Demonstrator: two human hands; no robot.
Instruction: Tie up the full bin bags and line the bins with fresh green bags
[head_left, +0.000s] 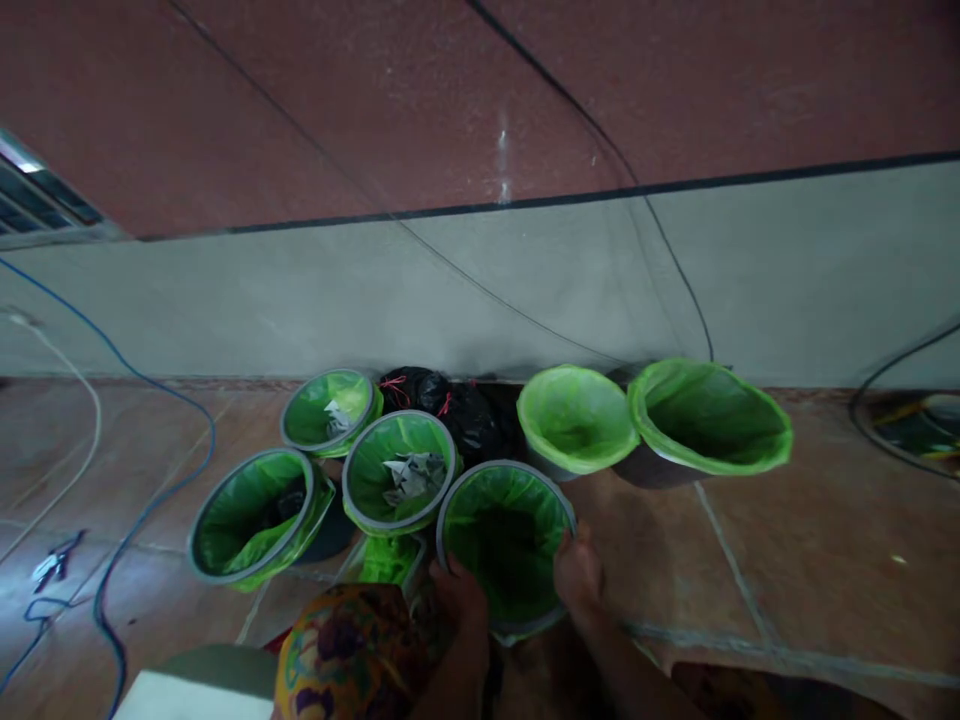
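Between my hands is a round trash bin (506,475) with a grey rim and a green liner inside; its bottom lies in dark shadow. My left hand (459,597) grips the rim on the left side, and my right hand (579,572) grips it on the right. Just left of it stands a second lined bin (360,495) holding crumpled grey paper (414,478). Under that bin's near side a bright green bag (388,560) shows. My fingertips are partly hidden behind the rim.
More green-lined bins stand around: one at far left (199,540), one behind (289,420), two by the wall, a pale one (574,385) and a dark one (652,470). Tied black bags (472,420) lie between. A blue cable (161,490) and keys (56,565) lie on the tiled floor.
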